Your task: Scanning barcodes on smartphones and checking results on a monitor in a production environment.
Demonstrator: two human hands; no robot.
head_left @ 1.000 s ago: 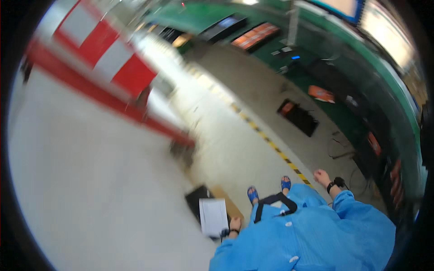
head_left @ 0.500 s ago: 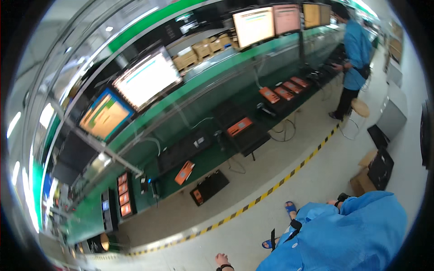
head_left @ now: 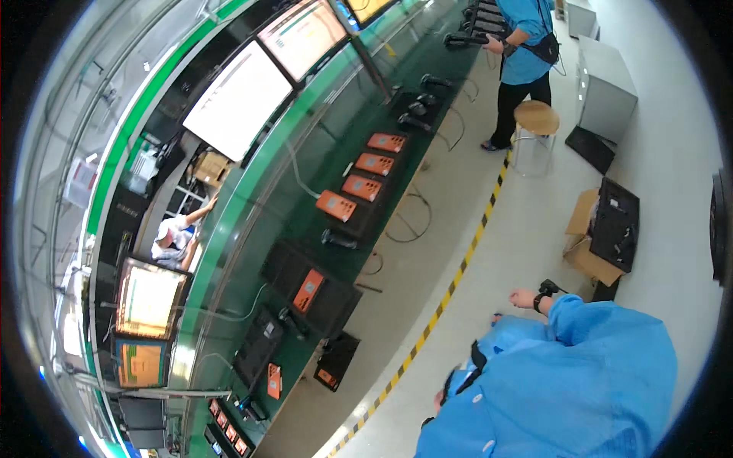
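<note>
My right hand (head_left: 523, 298) is in front of my blue smock, fingers curled in, with nothing visible in it. A black band (head_left: 547, 288) with a small attached piece circles that wrist. Only a sliver of my left hand (head_left: 439, 400) shows at the smock's left edge; its fingers are hidden. Neither hand touches the green workbench (head_left: 305, 366). On the bench lie several orange flat boxes (head_left: 336, 205), black mats and black handheld devices (head_left: 338, 239). Nearest my right hand is an open cardboard box (head_left: 595, 263) with a black tray (head_left: 615, 225) leaning on it.
A person in blue (head_left: 527, 53) stands at the bench's far end, hands on a black device. Near them are a round stool (head_left: 537, 118) and a grey cabinet (head_left: 605, 91). Yellow-black tape (head_left: 450, 294) runs along the floor. Monitors (head_left: 238, 101) hang above; another person (head_left: 174, 238) is beyond the bench.
My view has swung to the right and along the bench. My right hand now shows farther out from the smock; my left has drawn in beside my body. The stool and far person look closer.
</note>
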